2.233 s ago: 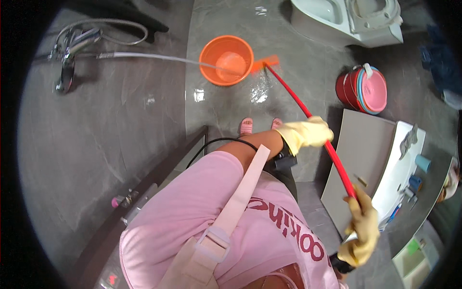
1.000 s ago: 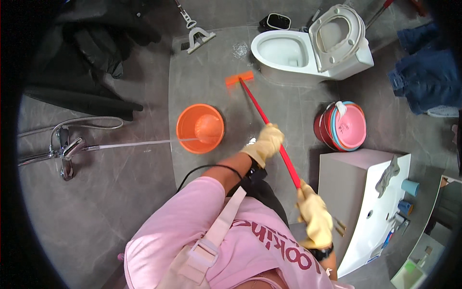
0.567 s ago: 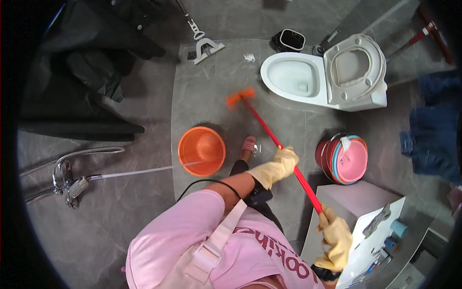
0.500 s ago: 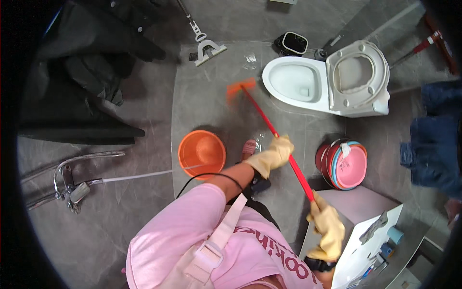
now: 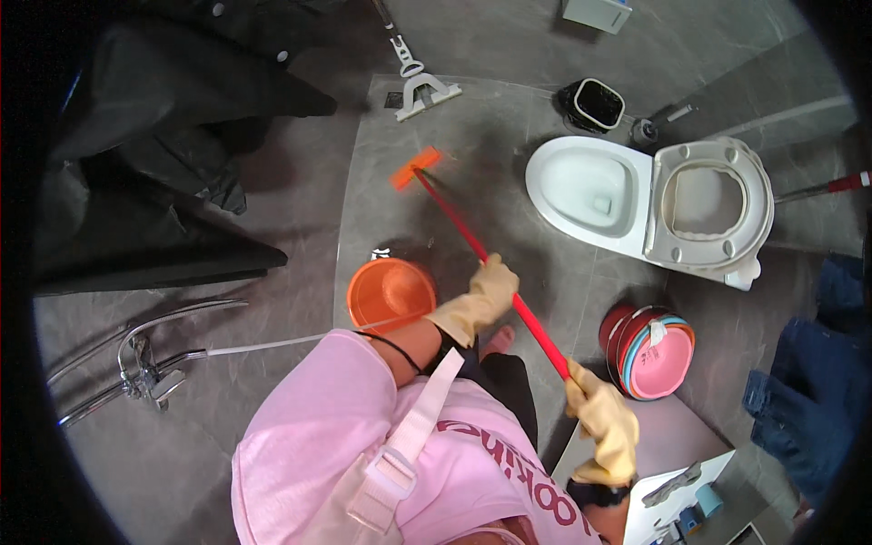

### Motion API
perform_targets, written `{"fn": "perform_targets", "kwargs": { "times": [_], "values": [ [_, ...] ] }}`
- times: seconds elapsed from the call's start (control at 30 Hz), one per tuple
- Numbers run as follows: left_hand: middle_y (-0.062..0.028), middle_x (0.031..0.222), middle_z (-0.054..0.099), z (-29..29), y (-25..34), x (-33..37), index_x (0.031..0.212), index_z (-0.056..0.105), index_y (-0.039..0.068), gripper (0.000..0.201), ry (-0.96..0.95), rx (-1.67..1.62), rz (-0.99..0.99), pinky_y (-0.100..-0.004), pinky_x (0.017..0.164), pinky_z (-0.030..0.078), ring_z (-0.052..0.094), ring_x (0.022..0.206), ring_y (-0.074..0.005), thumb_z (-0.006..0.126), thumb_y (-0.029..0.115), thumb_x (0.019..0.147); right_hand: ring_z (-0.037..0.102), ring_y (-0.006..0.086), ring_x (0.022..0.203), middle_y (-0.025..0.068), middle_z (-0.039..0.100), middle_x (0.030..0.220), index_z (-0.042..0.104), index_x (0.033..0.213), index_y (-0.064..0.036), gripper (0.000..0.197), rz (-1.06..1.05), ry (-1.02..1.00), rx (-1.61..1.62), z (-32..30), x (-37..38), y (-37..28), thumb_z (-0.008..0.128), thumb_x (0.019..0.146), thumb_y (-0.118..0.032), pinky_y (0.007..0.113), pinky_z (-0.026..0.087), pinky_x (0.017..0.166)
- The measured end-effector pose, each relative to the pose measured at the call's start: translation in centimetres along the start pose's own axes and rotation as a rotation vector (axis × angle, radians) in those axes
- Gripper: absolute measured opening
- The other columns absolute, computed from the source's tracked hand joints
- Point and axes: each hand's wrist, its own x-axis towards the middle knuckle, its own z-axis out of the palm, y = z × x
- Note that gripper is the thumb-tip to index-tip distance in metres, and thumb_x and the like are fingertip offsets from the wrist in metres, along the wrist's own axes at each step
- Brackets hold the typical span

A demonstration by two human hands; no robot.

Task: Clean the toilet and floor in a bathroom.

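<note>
Floor brush point(image 5: 467, 233) is over the gray tile point(image 5: 495, 127) on the far side of the orange bucket point(image 5: 362, 289): orange head point(image 5: 416, 170), long red handle point(image 5: 543, 337). Head's just past the bucket, and the handle slants back toward the person, passing on the bucket's right. So the long axis = a diagonal: head end points away + left, butt end near + right. Head bar sits crosswise, approx square to the handle. Can't tell from this angle if it's touching the tile.

L hand point(image 5: 491, 289) is just right of the bucket, wrapped around the handle abt midway. R hand point(image 5: 603, 423) is further right of the bucket + nearer the person, clenched on the butt end, hiding the tip. Both in pale yellow gloves. L forearm point(image 5: 413, 345) cuts across the bucket's near edge in this view.

Other stuff: water stream point(image 5: 263, 345) comes from the chrome faucet point(image 5: 145, 377) left of the bucket and angles into it. White-headed mop point(image 5: 423, 94) is beyond the bucket, farther out than the brush head. White toilet point(image 5: 590, 186) w/ seat up is well right of the bucket + farther out, black bin point(image 5: 581, 102) farther still. Stacked pails + basins point(image 5: 627, 341) (red, blue, pink) also right of the bucket, a bit nearer the person. Dark blue jeans point(image 5: 808, 391) way off to the bucket's right.
</note>
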Motion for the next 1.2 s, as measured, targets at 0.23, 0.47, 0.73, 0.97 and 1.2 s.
{"fn": "perform_targets", "kwargs": {
  "times": [0.23,0.47,0.73,0.97,1.2],
  "values": [
    [-0.0021,0.091,0.073,1.2,-9.6,3.6,0.087,0.079,0.020,0.014,0.265,0.004,-0.142,-0.0388,0.092,0.047,0.064,0.099,-0.0262,0.068,0.027,0.084,0.061,0.0216,0.055,0.0104,0.067,0.075,0.055,0.144,-0.0203,0.045,-0.300,0.064,0.006,0.2,5.3,-5.7,0.053,0.100,-0.032,0.036,0.051,0.055],
    [-0.0060,0.103,0.075,-6.9,3.6,6.8,0.092,0.079,0.018,0.019,0.117,-0.330,-0.036,-0.0428,0.095,0.050,0.060,0.113,-0.0292,0.069,0.021,0.077,0.066,0.0366,0.110,0.0173,0.068,0.121,0.056,0.142,-0.0253,0.043,-0.158,0.221,-0.322,-10.0,1.4,-1.0,0.056,0.100,-0.033,0.044,0.053,0.094],
    [-0.0092,0.112,0.070,-14.2,2.3,15.2,0.098,0.077,0.016,0.022,0.188,-0.291,0.031,-0.0426,0.101,0.050,0.056,0.120,-0.0348,0.073,0.011,0.077,0.060,0.0150,0.048,0.0048,0.067,0.070,0.056,0.143,-0.0257,0.041,-0.146,0.261,-0.252,-13.7,4.5,-3.9,0.055,0.103,-0.033,0.034,0.048,0.047],
    [-0.0137,0.105,0.073,-11.5,-2.7,11.2,0.105,0.075,0.016,0.028,-0.096,-0.312,-0.160,-0.0415,0.086,0.058,0.071,0.102,-0.0383,0.073,0.010,0.078,0.069,0.0328,0.080,0.0148,0.070,0.081,0.068,0.124,-0.0163,0.032,-0.510,0.297,-0.431,-17.9,6.1,-8.1,0.063,0.094,-0.025,0.042,0.053,0.074],
    [-0.0111,0.111,0.072,-13.6,-5.3,15.5,0.103,0.079,0.018,0.026,0.028,-0.348,-0.199,-0.0461,0.088,0.056,0.068,0.106,-0.0356,0.075,0.015,0.078,0.070,0.0299,0.076,0.0164,0.070,0.080,0.067,0.128,-0.0173,0.034,-0.495,0.333,-0.385,-19.6,10.1,-10.3,0.062,0.096,-0.027,0.040,0.053,0.072]
  ]
}}
